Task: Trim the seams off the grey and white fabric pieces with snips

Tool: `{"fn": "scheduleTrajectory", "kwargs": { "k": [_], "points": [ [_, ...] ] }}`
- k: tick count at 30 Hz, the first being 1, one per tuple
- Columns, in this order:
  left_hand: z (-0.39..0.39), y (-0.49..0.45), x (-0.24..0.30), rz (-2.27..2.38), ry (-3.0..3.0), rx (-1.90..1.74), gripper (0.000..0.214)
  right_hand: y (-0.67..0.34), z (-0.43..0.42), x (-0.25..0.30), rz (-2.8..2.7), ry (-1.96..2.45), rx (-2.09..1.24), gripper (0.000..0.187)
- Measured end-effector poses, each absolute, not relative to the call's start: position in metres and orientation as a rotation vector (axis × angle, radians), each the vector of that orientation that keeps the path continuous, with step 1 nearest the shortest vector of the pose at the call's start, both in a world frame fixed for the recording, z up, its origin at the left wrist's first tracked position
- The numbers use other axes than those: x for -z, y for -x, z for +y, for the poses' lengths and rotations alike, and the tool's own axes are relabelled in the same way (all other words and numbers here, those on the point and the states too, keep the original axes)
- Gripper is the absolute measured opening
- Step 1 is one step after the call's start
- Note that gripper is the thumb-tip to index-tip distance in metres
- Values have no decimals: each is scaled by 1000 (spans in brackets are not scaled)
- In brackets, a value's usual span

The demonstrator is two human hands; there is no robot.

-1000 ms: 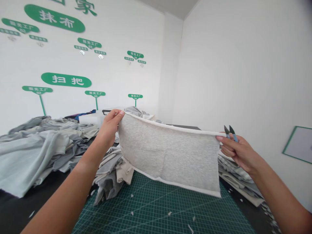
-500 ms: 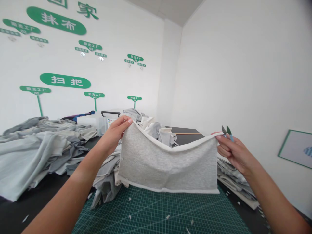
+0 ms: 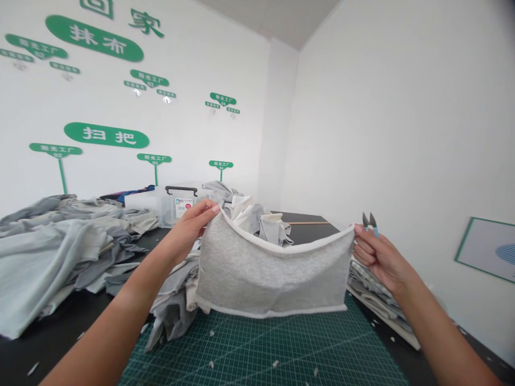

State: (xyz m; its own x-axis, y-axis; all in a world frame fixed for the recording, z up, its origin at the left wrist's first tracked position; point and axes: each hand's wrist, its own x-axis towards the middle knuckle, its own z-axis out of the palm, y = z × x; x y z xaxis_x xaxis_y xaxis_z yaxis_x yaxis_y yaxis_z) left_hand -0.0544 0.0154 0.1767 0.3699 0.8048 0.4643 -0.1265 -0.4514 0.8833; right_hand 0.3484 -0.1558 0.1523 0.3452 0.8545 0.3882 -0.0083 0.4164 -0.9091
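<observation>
A grey piece of cloth point(image 3: 273, 284) with white edging along its top and bottom hangs between my two hands, its top edge sagging. Pinched at the upper left corner is my left hand point(image 3: 193, 225), closed on the fabric. My right hand point(image 3: 376, 254) grips the upper right corner between thumb and finger. Tucked in that same hand are small thread snips point(image 3: 370, 222), blades pointing up and apart, with a light blue handle mostly hidden by the fingers. Beneath the cloth lies a green gridded cutting mat point(image 3: 257, 348).
Heaped grey and white fabric point(image 3: 44, 252) covers the left of the black table. Further back are a clear plastic box point(image 3: 164, 206) with a black handle and another fabric pile point(image 3: 261, 217). Folded cloths point(image 3: 378, 303) are stacked at right. White scraps dot the mat.
My right hand has moved slightly left and down, so the cloth's top edge is a little less wide. The snips' blades have turned more upright. The view has shifted slightly.
</observation>
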Motion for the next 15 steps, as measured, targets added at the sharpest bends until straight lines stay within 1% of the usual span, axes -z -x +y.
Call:
{"fn": "scheduleTrajectory", "kwargs": {
  "k": [3,8,15],
  "points": [
    [15,54,-177,626,-1696,-1267,30,-348,-154,-151,-1060,973,-697,55],
    [19,58,-177,682,-1676,-1323,31,-346,-155,-153,-1017,1025,-505,58],
    [29,65,-174,691,-1651,-1423,32,-351,-155,-156,-921,1027,-212,44]
  ]
}}
